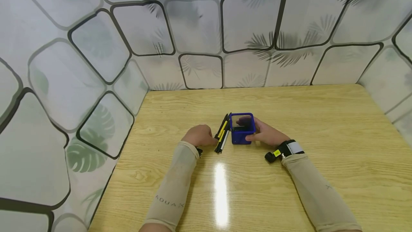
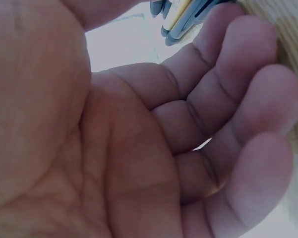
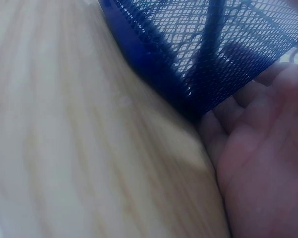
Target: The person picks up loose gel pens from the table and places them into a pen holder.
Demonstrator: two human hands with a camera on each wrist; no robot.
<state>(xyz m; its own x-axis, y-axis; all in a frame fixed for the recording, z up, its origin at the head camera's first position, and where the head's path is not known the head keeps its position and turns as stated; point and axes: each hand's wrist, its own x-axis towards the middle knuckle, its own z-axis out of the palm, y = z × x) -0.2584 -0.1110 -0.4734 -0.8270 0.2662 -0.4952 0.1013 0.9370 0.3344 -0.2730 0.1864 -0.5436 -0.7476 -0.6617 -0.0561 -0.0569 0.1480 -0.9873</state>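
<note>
A small bundle of pens (image 1: 221,135), black, yellow and white, lies slanted on the table. My left hand (image 1: 200,135) is at its left side, fingertips right at the pens. In the left wrist view the fingers of my left hand (image 2: 223,99) are bent, and pen ends (image 2: 176,22) show between thumb and index finger; whether they pinch a pen I cannot tell. My right hand (image 1: 268,133) grips a blue mesh pen holder (image 1: 241,138) from its right side, thumb in front and fingers behind. Through the mesh (image 3: 238,44), dark shapes show in the right wrist view.
The wooden table (image 1: 273,196) runs back to a patterned wall covering (image 1: 199,28), which also rises along the left side and at the far right. A wrist camera on a black strap (image 1: 286,149) sits on the right wrist, close over the tabletop.
</note>
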